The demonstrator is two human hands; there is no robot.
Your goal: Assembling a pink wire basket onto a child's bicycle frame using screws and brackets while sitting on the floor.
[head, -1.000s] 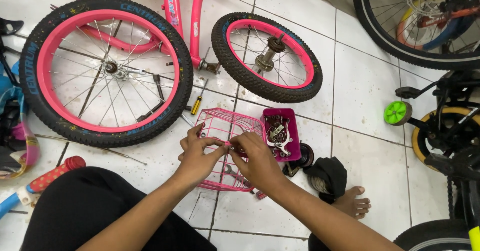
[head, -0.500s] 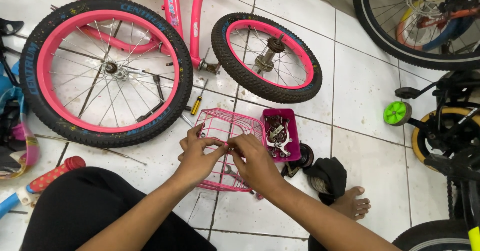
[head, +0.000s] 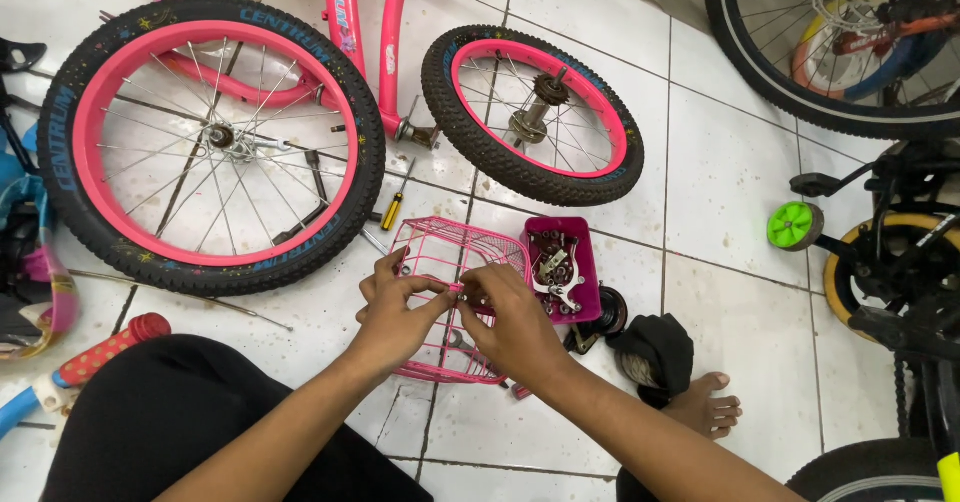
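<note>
Your left hand [head: 395,317] and right hand [head: 510,322] pinch one small fitting between them, directly over the pink wire basket [head: 440,252], which lies lengthwise away from you.

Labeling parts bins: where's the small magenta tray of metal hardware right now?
In the head view, the magenta tray sits on the tiled floor just right of centre, touching the right side of the pink wire basket, below the smaller pink-rimmed wheel and beyond the right hand.

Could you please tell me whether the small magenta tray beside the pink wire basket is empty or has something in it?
It has something in it: the magenta tray holds a heap of silver metal parts, lying beside the pink wire basket.
</note>
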